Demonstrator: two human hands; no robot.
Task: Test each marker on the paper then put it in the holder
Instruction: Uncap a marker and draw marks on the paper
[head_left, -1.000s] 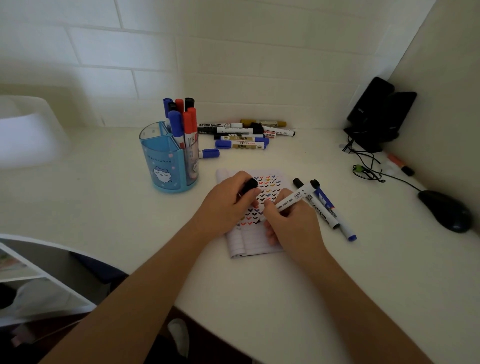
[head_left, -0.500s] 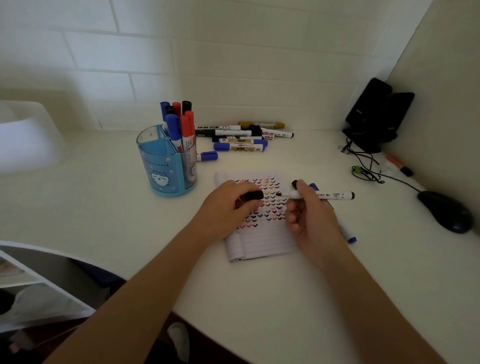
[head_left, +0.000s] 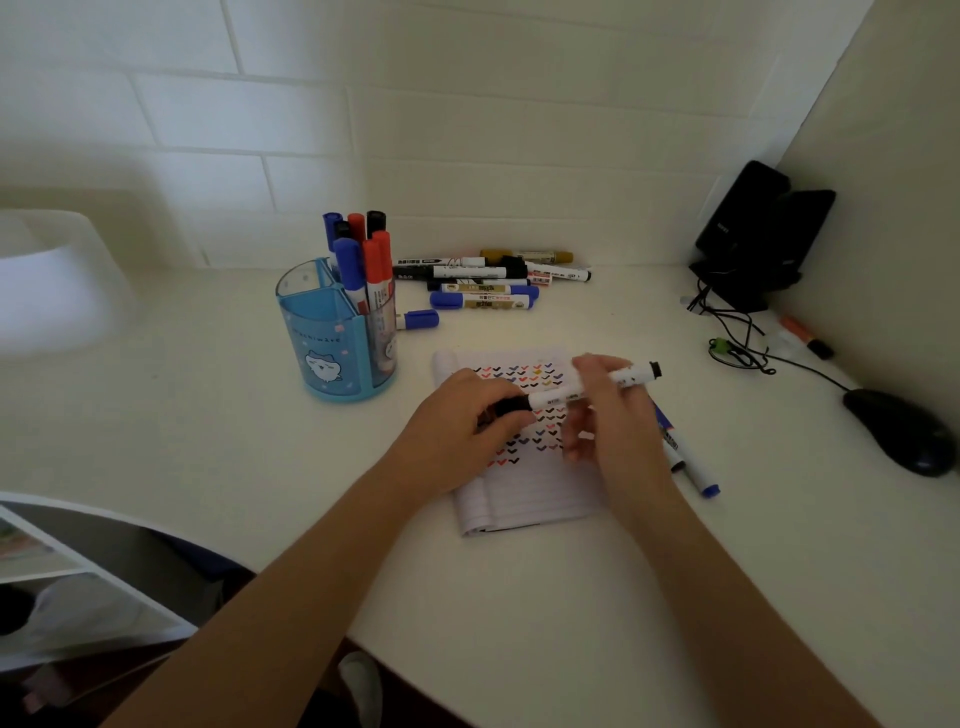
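My right hand (head_left: 605, 410) holds a white black-ended marker (head_left: 631, 376) level above the lined paper (head_left: 524, 493), which carries rows of coloured tick marks. My left hand (head_left: 462, 431) grips the marker's black cap (head_left: 511, 404), and the cap sits on the marker's left end. The blue holder (head_left: 332, 338) stands to the left of the paper with several blue, red and black markers upright in it. Two more markers (head_left: 685, 460) lie on the desk right of the paper, partly hidden by my right hand.
A pile of markers (head_left: 488, 283) lies by the back wall behind the paper. A black mouse (head_left: 898, 431), its cable (head_left: 743, 353) and black speakers (head_left: 758, 234) are at the right, with an orange-capped pen (head_left: 808, 338) near the side wall. A white lamp (head_left: 47, 280) stands far left.
My right hand lifted the marker off the paper, turned it level and brought its tip to the cap in my left hand; the cap now sits on the tip.
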